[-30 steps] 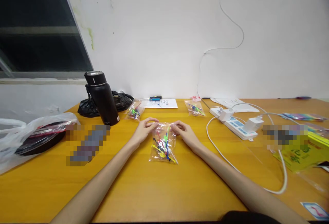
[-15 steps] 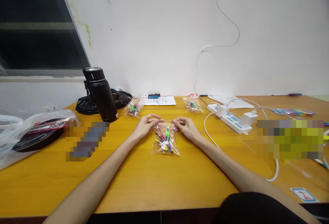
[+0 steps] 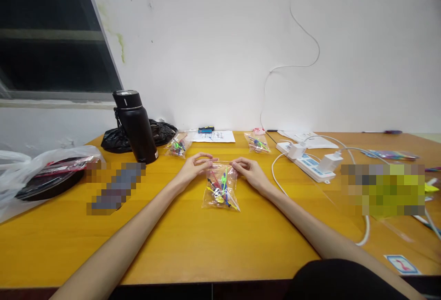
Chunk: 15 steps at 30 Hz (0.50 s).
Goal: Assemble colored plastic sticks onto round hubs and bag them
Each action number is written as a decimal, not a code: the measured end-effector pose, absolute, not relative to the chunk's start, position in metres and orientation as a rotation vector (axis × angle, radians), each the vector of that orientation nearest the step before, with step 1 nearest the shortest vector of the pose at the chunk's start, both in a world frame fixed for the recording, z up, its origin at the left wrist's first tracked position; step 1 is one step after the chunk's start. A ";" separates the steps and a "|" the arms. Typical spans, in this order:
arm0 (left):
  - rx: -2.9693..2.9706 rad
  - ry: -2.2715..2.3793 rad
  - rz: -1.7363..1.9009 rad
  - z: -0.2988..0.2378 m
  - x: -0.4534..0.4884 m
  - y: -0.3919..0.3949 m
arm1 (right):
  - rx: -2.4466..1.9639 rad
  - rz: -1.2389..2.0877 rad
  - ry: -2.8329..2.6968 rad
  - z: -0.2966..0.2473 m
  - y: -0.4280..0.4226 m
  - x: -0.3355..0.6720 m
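A small clear plastic bag (image 3: 221,189) holding several coloured sticks lies on the yellow wooden table (image 3: 193,245) in front of me. My left hand (image 3: 195,166) pinches the bag's top left corner with its fingers closed. My right hand (image 3: 248,170) pinches the top right corner in the same way. Both forearms stretch across the table toward the bag.
Two more small bags of coloured bits (image 3: 177,145) (image 3: 257,143) lie farther back. A black flask (image 3: 135,126) and a black bag (image 3: 155,133) stand at the back left. A white power strip (image 3: 308,163) with chargers and cables lies right. A screwdriver (image 3: 206,129) rests on paper by the wall.
The hands and the bag have hardly moved; both hands keep pinching the bag's top edge. The view has shifted slightly as my head moved.
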<state>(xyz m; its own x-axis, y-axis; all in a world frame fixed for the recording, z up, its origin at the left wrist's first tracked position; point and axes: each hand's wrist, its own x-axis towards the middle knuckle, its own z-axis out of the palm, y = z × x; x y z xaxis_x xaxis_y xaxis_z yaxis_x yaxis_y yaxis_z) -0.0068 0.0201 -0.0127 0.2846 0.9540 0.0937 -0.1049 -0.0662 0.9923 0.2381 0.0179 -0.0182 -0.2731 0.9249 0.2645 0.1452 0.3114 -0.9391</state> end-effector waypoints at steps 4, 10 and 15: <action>1.321 0.855 1.063 -0.014 -0.008 0.021 | -0.989 1.080 -1.649 -0.017 0.018 0.240; 1.270 0.789 1.069 -0.015 -0.008 0.021 | -0.987 1.103 -1.618 -0.018 0.019 0.242; 1.193 0.735 1.001 -0.011 -0.005 0.014 | -0.980 1.082 -1.560 -0.021 0.023 0.245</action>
<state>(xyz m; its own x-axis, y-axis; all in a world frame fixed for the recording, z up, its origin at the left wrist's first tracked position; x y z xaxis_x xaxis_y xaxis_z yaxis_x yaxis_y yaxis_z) -0.0049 0.0139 -0.0113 0.4014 0.9150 0.0416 -0.2341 0.0586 0.9704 0.2453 0.0225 -0.0209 -0.2127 0.9420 0.2596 0.0872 0.2829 -0.9552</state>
